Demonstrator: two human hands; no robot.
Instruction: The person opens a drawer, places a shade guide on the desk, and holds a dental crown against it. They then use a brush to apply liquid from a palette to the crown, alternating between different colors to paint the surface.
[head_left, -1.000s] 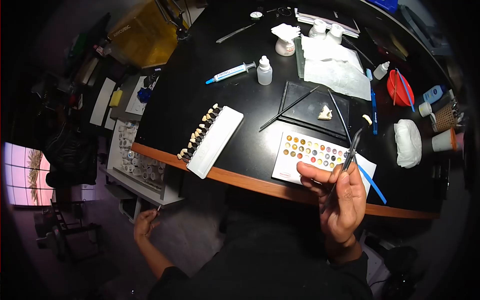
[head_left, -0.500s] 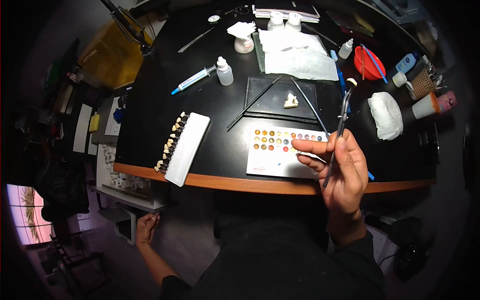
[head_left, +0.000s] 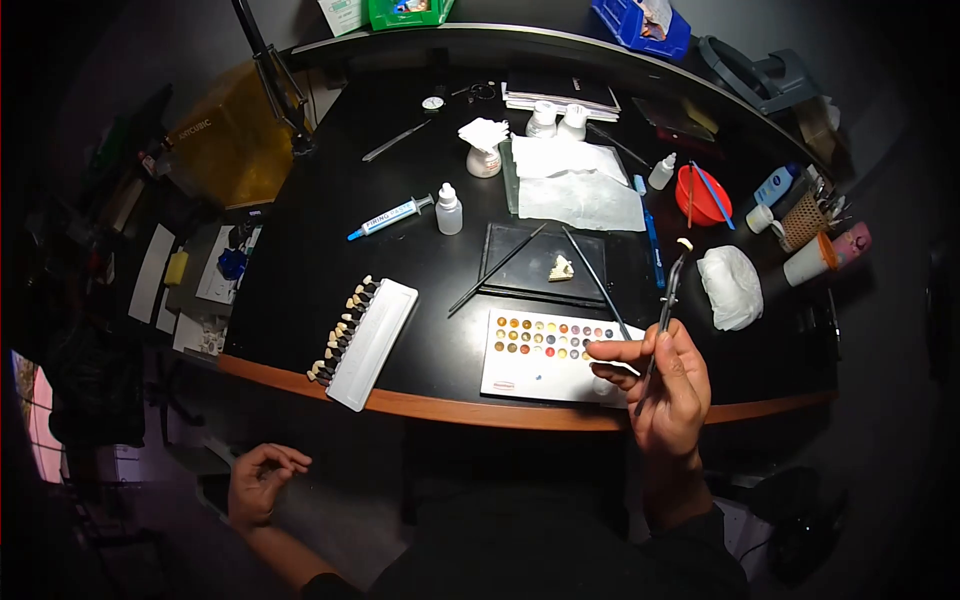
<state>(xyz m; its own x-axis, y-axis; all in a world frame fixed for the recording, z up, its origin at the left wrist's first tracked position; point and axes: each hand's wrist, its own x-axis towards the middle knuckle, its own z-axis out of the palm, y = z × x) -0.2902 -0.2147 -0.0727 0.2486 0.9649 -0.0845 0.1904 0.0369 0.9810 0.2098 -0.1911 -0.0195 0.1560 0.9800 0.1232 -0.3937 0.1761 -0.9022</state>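
Note:
Raised over the front edge of the desk, my right hand (head_left: 675, 390) is closed around dark tweezers (head_left: 668, 300). Their tips grip a small cream-coloured dental crown (head_left: 685, 243). Just left of these fingers lies a white palette (head_left: 510, 375) with rows of coloured stain wells. My left hand (head_left: 262, 485) hangs below the desk edge, fingers loosely bent and apart, with nothing visible in it. On a black tile (head_left: 515, 270) rests a cream tooth model (head_left: 561, 268), between two slim brushes (head_left: 497, 270) (head_left: 597, 285). A tooth shade guide (head_left: 372, 345) stands to the left.
Farther back are a paste syringe (head_left: 390, 218), a dropper bottle (head_left: 449, 212), white tissue (head_left: 580, 200) and a red bowl (head_left: 703, 195) holding brushes. Crumpled white tissue (head_left: 730, 288) lies right of the tweezers. A lamp arm (head_left: 275, 80) rises at the back left.
The view has tilted up, showing bins behind the desk. My left hand has moved right, nearer my body, and its fingers have loosened. My right hand still holds the tweezers with the crown.

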